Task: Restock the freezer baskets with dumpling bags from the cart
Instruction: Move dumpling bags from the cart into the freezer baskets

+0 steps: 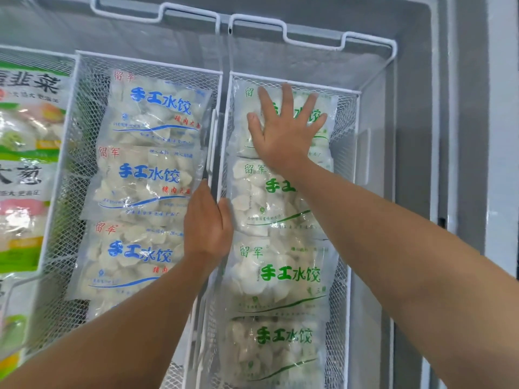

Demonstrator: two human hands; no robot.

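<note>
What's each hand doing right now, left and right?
Left hand: fingers curled over the basket rim between the two baskets, gripping it.
Right hand: open, fingers spread flat, pressing the top green-print dumpling bag.

body: two forearms, bare to the frame edge | left hand (207, 223): bare | right hand (283, 130): bare, short nails

I see white mesh baskets (351, 169): clear bags with blue lettering (151, 175) mid-left, green lettering (286, 276) mid-right, green-and-pink printed bags (25, 164) at far left.
</note>
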